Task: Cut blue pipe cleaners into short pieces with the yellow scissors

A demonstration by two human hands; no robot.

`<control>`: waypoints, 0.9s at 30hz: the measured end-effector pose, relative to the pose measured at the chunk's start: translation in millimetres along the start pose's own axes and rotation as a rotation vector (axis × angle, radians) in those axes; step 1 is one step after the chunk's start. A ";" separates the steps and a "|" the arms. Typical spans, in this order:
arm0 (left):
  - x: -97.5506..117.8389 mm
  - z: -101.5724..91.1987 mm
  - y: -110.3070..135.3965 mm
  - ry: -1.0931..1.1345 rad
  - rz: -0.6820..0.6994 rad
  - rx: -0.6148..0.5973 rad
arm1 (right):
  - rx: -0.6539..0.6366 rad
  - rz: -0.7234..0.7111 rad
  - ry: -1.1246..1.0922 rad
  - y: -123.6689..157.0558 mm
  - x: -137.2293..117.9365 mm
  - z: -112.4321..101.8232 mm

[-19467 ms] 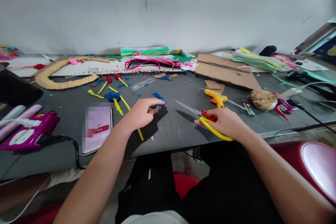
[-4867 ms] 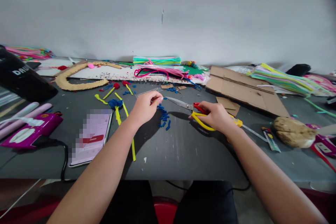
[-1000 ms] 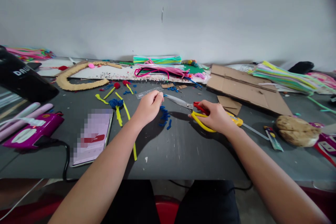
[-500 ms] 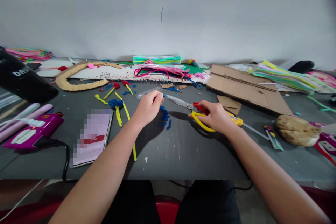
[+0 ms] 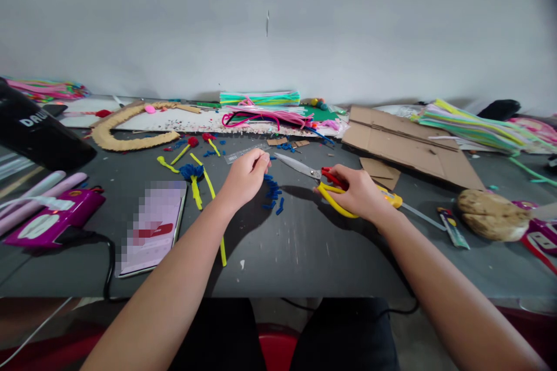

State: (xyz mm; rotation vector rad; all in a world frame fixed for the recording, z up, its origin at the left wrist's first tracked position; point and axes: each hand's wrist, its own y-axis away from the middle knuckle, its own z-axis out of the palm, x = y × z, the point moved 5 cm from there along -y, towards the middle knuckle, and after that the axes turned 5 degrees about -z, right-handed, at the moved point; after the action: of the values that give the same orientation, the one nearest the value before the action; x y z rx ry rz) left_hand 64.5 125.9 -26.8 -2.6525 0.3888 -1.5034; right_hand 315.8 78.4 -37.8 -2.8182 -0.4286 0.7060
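Scissors with silver metal blades and red-and-yellow plastic handles (image 5: pixel 300 167), one pair: raised over the middle of the grey table (image 5: pixel 313 266), blades pointing towards the left and the far edge, handles grasped in the right hand (image 5: pixel 359 190); which finger sits in which loop we cannot tell. Thin fuzzy blue craft stem (image 5: pixel 272 157), one: we see only a tiny end at the pinched thumb and forefinger of the left hand (image 5: pixel 249 175), which we judge to be gripping the rest. That end lies just beyond the left fingertips, close beside the blade tips. Handling, in our judgement: stem very light, soft, bendable, hardly slippery, not fragile, best pinched near its end with skin clear of the blades; scissors stiff and somewhat heavier, best held by the loops. Short fuzzy blue pieces (image 5: pixel 272 188), a loose heap: on the table, to the near-edge side of the left fingertips, beneath neither hand; feather-light and easily scattered, we reckon. Yellow plastic glue gun (image 5: pixel 390 199), one: partly hidden behind the right wrist, towards the table's right edge. Blue fuzzy tuft with yellow stems (image 5: pixel 192 172), one: left of the left hand.
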 end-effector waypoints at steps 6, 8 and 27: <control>-1.5 0.3 -0.5 0.087 -0.024 0.000 | 0.165 0.173 0.041 0.2 5.8 -8.5; -4.4 -0.2 -2.4 0.219 -0.082 -0.021 | 0.208 0.203 0.091 0.8 12.3 -11.7; -2.6 -1.3 -3.0 0.269 -0.064 -0.020 | 0.162 0.109 -0.050 1.0 6.4 -7.1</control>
State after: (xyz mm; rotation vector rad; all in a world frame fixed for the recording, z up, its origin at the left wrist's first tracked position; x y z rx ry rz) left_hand 62.7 129.6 -27.7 -2.5039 0.3377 -1.8928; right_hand 324.9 78.7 -34.7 -2.6920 -0.2161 0.7965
